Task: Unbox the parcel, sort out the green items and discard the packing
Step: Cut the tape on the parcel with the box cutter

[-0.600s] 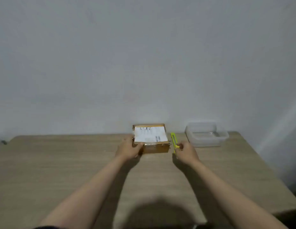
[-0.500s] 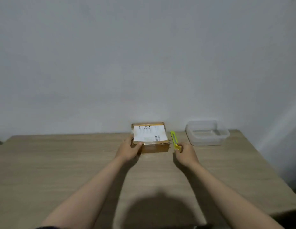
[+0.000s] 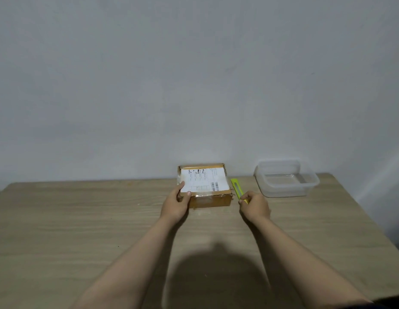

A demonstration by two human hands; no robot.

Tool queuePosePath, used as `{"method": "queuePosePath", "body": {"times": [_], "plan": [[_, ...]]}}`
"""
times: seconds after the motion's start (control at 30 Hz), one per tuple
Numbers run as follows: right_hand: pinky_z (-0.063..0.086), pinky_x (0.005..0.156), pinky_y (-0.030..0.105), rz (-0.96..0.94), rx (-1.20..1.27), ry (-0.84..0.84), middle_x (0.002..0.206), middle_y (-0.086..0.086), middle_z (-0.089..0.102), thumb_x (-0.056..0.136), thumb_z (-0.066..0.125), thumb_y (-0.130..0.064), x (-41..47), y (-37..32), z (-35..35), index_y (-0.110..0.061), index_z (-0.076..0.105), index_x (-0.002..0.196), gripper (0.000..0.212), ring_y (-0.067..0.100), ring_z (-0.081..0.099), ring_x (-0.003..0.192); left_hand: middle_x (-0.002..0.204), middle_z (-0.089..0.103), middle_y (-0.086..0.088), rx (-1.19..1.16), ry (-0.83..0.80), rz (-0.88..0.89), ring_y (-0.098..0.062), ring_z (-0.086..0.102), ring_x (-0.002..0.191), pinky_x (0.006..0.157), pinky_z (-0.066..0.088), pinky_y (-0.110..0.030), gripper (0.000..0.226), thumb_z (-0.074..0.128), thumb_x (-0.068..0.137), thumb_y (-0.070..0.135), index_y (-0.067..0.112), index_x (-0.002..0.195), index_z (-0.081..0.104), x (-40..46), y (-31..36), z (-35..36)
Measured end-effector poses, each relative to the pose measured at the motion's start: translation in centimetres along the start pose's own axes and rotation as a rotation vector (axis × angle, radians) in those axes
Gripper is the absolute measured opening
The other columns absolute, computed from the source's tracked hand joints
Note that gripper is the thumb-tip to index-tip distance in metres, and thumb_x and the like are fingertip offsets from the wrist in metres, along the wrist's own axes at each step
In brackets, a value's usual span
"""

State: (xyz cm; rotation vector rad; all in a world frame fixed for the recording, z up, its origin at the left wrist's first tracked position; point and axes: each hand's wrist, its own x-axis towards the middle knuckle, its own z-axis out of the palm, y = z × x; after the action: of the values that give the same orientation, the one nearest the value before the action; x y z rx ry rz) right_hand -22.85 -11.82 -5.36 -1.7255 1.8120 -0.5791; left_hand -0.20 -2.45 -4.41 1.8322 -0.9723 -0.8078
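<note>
A small brown cardboard parcel (image 3: 210,200) with a white shipping label on top lies taped shut at the far middle of the wooden table (image 3: 82,219). My left hand (image 3: 176,202) grips its front left corner, thumb on the label. Just right of the parcel lies a yellow-green box cutter (image 3: 236,187), pointing away from me. My right hand (image 3: 254,205) pinches the cutter's near end with its fingers closed on it.
An empty clear plastic container (image 3: 286,178) stands at the far right of the table, beyond my right hand. A plain grey wall rises directly behind the table. The table's right edge runs diagonally at the right.
The view has tilted slightly. Both hands stay at the parcel and the cutter, with my right fingers closing more firmly around the cutter's near end.
</note>
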Motion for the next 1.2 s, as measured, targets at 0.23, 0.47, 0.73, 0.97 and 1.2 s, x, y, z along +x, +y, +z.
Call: {"method": "queuePosePath", "body": {"times": [0.23,0.47,0.73,0.97,1.2], "plan": [[0.039,0.066,0.026,-0.107,0.034,-0.153,0.089,0.011,0.063,0.075,0.070,-0.012,0.9,0.6,-0.8,-0.011,0.062,0.092,0.018,0.025,0.055,0.076,0.113,0.057,0.008,0.008,0.014,0.038,-0.015,0.058,0.096,0.088,0.043,-0.026,0.047,0.063,0.088,0.029,0.025,0.132,0.049,0.2,0.1,-0.2],[0.052,0.080,0.034,-0.092,0.180,-0.132,0.093,0.009,0.064,0.076,0.070,-0.012,0.4,-0.5,-2.2,-0.020,0.059,0.091,0.020,0.025,0.063,0.085,0.114,0.063,0.004,0.032,0.014,0.061,-0.019,0.063,0.096,0.091,0.050,-0.034,0.046,0.065,0.085,0.035,0.032,0.128,0.050,0.7,-0.9,-0.2],[0.039,0.070,0.022,-0.354,0.295,-0.035,0.078,-0.011,0.055,0.078,0.071,-0.013,0.3,-6.4,-2.1,-0.014,0.067,0.099,0.021,0.006,0.049,0.070,0.111,0.065,0.003,0.021,0.010,0.092,-0.015,0.065,0.090,0.079,0.046,-0.025,0.046,0.065,0.086,0.033,0.030,0.128,0.049,0.6,-0.9,-0.1],[0.039,0.097,0.036,-0.333,0.089,-0.055,0.104,0.003,0.044,0.081,0.063,-0.031,0.9,-5.7,2.2,-0.027,0.065,0.105,0.024,0.025,0.040,0.110,0.111,0.065,0.003,0.016,0.011,0.112,-0.017,0.065,0.091,0.075,0.046,-0.023,0.045,0.065,0.086,0.031,0.029,0.128,0.049,0.7,-1.1,-0.1],[0.038,0.080,0.029,-0.325,0.315,-0.159,0.113,0.008,0.056,0.091,0.051,-0.030,0.2,-5.0,3.3,-0.030,0.052,0.110,0.019,0.020,0.052,0.098,0.121,0.061,0.005,0.076,-0.010,0.121,-0.014,0.064,0.094,0.085,0.048,-0.029,0.048,0.059,0.089,0.032,0.030,0.134,0.041,0.9,-1.3,0.1]]}}
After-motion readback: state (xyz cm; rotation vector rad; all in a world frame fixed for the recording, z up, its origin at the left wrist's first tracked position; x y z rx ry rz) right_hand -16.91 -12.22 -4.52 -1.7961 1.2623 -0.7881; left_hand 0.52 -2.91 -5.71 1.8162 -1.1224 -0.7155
